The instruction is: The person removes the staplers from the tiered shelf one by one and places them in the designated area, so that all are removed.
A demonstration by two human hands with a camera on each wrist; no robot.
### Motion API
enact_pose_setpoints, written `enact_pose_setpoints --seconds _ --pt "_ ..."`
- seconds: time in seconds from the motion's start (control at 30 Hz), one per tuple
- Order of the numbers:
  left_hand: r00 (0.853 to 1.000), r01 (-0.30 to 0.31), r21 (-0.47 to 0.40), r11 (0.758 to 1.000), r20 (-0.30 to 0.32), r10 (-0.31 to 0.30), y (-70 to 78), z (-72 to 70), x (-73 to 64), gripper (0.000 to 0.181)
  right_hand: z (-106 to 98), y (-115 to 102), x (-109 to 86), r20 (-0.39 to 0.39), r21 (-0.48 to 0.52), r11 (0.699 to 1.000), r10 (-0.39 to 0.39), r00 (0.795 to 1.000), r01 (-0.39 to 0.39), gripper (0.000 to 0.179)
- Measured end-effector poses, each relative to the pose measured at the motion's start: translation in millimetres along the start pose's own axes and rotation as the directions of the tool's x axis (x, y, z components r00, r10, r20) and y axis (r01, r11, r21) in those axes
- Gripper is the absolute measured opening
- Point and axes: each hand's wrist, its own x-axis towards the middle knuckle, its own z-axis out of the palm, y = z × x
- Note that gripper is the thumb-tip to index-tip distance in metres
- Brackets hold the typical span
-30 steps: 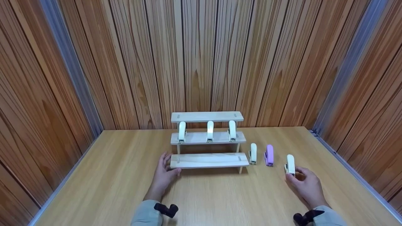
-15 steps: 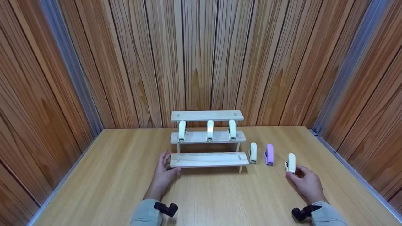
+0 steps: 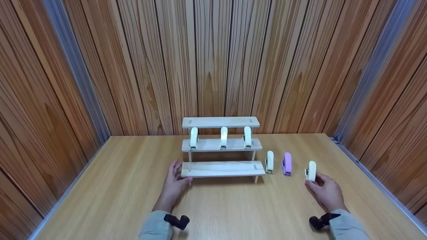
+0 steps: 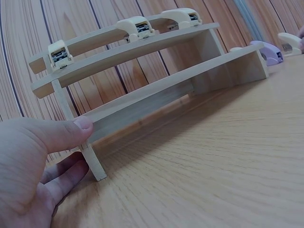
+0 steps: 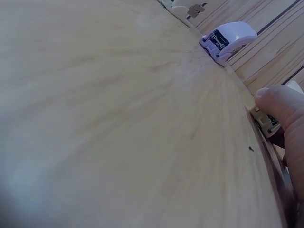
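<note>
My left hand [image 3: 174,185] grips the left end of a three-tier wooden display stand [image 3: 223,169]. In the left wrist view its thumb [image 4: 78,129] lies on the front of the stand's leg and the fingers are behind it. At the right, my right hand [image 3: 327,191] pinches a cream stapler [image 3: 311,170] between thumb and fingers, low over the table. The right wrist view shows the thumb covering part of that stapler [image 5: 266,121]. A purple stapler [image 3: 287,163] and another cream stapler [image 3: 270,162] stand between it and the stand.
On the middle tier are three cream staplers: left [image 3: 193,137], centre [image 3: 224,137] and right [image 3: 247,137]. The top tier [image 3: 220,122] is bare. Wood-panelled walls [image 3: 213,66] enclose the table [image 3: 140,166] at the back and both sides.
My right hand has shifted slightly away from me and to the right with the cream stapler. The left hand keeps its hold on the stand.
</note>
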Motion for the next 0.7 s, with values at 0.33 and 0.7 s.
enact_pose_setpoints --seconds 0.33,0.7 --pt "1.000 -0.008 0.002 1.000 0.004 0.008 -2.7 -0.7 1.2 0.097 4.1 1.0 5.4 0.015 -0.008 0.999 0.032 0.999 -0.032 0.079" --pt "1.000 -0.021 0.011 1.000 -0.006 0.021 -1.5 0.8 -0.9 0.096 7.7 -1.1 10.4 -0.021 -0.061 0.996 -0.062 0.998 0.061 0.079"
